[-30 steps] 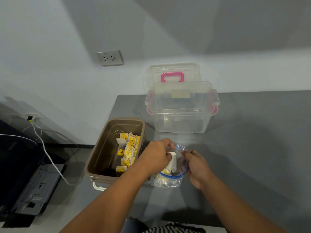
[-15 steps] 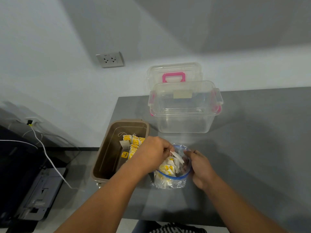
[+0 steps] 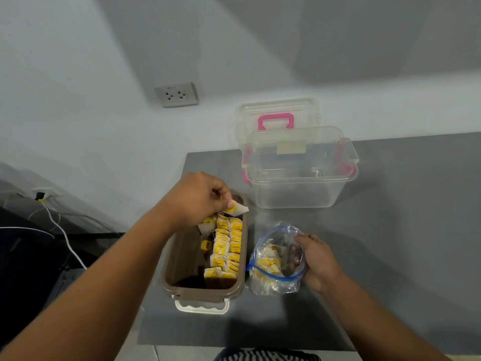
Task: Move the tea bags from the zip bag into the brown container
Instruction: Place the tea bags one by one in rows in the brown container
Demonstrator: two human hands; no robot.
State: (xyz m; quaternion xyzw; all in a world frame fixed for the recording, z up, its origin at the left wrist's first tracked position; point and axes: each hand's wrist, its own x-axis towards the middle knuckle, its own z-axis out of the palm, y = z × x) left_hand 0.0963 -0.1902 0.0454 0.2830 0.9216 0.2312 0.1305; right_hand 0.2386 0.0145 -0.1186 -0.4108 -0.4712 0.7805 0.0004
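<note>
While the right grip [image 3: 316, 261] is holding the zip bag [image 3: 270, 282], the left grip [image 3: 197, 196] is pinching a tea bag [image 3: 238, 209] over the brown container [image 3: 203, 291].

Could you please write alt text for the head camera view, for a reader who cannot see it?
A person's left hand pinches a tea bag over the far end of a brown container holding rows of tea bags, while the right hand holds the zip bag open beside it on a grey table.
</note>
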